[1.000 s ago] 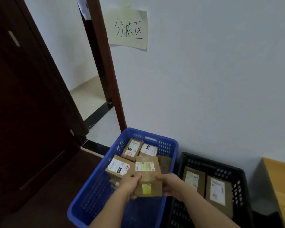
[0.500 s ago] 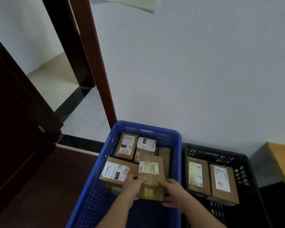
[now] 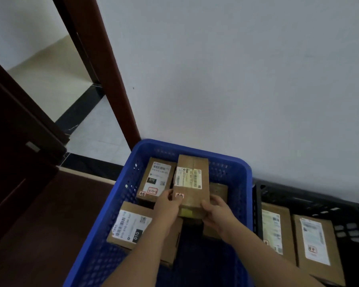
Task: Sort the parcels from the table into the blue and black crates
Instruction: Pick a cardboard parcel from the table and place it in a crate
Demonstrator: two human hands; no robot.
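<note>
A pale wall is filling most of the view, with a dark red door frame running down its left side and a doorway beyond it opening onto light tiled floor; a dark wooden door is standing at the far left. Against the wall the blue crate is sitting on the floor, and the black crate is sitting just beside it on the right, holding two labelled boxes lying flat. Inside the blue crate several brown parcels are lying, among them a labelled box at the back left and another nearer, partly under the left forearm. Both hands are holding the parcel low in the blue crate over the others, its long axis running away from the person toward the wall, label face up. The left hand is gripping its near left corner, and the right hand is curling round its near right edge. Whether it is already resting on the boxes below is hard to tell.
</note>
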